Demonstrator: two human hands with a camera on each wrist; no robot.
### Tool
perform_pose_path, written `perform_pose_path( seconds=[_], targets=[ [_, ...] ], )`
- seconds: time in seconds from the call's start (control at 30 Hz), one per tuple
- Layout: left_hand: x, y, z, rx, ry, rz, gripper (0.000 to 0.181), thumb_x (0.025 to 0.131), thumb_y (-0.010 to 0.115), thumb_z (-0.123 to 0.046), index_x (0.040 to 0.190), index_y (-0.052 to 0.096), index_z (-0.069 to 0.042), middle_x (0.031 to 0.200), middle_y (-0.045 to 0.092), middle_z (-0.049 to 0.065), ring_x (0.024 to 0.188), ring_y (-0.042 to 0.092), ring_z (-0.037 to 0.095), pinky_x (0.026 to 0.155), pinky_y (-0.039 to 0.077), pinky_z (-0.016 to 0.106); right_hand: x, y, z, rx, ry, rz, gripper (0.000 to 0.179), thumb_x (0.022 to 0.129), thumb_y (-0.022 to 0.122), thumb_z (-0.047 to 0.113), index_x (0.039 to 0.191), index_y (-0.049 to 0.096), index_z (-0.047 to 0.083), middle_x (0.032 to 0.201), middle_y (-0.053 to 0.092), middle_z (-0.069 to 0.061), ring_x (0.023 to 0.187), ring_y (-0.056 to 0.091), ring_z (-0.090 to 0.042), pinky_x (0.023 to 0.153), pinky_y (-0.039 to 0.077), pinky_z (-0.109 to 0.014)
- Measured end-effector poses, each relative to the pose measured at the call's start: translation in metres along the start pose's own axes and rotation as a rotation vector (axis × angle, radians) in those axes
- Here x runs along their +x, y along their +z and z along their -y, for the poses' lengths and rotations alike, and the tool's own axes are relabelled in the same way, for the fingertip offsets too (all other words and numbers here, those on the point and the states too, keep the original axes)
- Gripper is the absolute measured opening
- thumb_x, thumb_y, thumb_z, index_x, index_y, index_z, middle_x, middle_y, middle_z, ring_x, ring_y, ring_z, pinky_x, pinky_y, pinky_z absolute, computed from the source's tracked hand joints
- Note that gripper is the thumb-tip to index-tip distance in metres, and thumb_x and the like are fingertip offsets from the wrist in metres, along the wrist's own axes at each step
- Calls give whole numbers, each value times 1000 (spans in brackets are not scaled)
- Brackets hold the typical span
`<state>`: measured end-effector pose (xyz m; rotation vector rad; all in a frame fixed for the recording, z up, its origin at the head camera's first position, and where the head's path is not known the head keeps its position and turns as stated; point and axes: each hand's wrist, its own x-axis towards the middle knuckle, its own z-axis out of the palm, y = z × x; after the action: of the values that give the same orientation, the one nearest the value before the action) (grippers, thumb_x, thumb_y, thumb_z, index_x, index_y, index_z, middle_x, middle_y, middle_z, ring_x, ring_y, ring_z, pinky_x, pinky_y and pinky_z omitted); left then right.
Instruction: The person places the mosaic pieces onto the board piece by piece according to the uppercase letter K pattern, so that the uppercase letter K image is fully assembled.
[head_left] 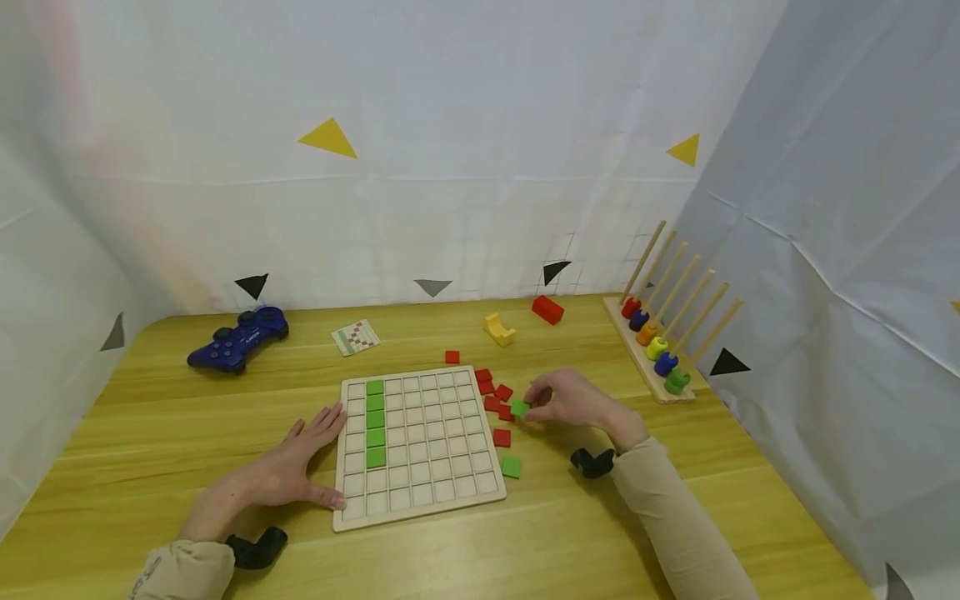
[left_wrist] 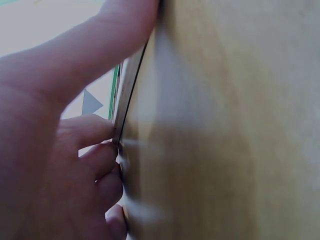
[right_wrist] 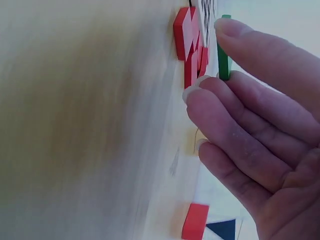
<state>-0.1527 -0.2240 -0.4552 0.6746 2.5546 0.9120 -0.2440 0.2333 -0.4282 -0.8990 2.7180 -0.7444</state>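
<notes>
A square wooden grid board (head_left: 442, 504) lies on the table, with several green tiles (head_left: 376, 419) in a line down its second column from the left. My left hand (head_left: 281, 471) rests at the board's left edge, fingers and thumb spread and touching it. Between thumb and fingers, my right hand (head_left: 566, 398) pinches a green tile (right_wrist: 224, 55) just right of the board. Several red tiles (head_left: 502, 437) lie loose along the board's right side, a few overlapping. Another green tile (head_left: 512, 467) lies flat near the board's lower right corner.
Behind the board are a small pattern card (head_left: 356, 337), a yellow curved block (head_left: 498, 330) and a red block (head_left: 548, 309). A blue game controller (head_left: 238, 339) sits at the back left. At the right stands a wooden peg rack (head_left: 652, 367) with coloured rings.
</notes>
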Motion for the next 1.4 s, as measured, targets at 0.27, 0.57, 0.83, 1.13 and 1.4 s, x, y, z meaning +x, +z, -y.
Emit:
perform_pose_path(
  seconds=[0.27,0.57,0.83,1.13,1.4],
  targets=[
    [0,-2,0,0,-4,8,121,75,84,-50,158,14,3,166,0,23,152,-5,47,117,-6,68,12,4,32,-58,-55,49,18,85,80,34,95,76,19,88,72,11,79,64,-3,75,55,-23],
    [-3,-1,0,-11,-2,7,120,75,84,-49,158,14,3,166,-1,23,152,-5,46,117,-7,68,35,12,79,-49,-174,114,18,84,82,30,94,77,16,87,71,11,76,63,1,71,54,-19],
    [-3,-1,-1,-9,-1,2,120,75,84,-49,158,15,4,166,0,23,152,-5,47,117,-7,68,55,23,117,-56,-229,186,18,84,82,31,93,77,16,83,68,14,74,61,2,72,52,-16],
    [-1,1,0,5,8,2,121,75,83,-51,158,14,2,167,0,22,152,-4,46,117,-6,68,69,41,145,-75,-282,215,24,84,80,36,96,77,15,82,68,14,72,59,3,70,50,-12],
    [-1,1,-1,8,20,-21,123,72,84,-52,157,16,5,166,2,25,151,-2,48,117,-5,69,73,56,148,-116,-305,236,23,86,79,35,98,77,15,80,65,17,71,58,4,69,47,-10]
  ],
)
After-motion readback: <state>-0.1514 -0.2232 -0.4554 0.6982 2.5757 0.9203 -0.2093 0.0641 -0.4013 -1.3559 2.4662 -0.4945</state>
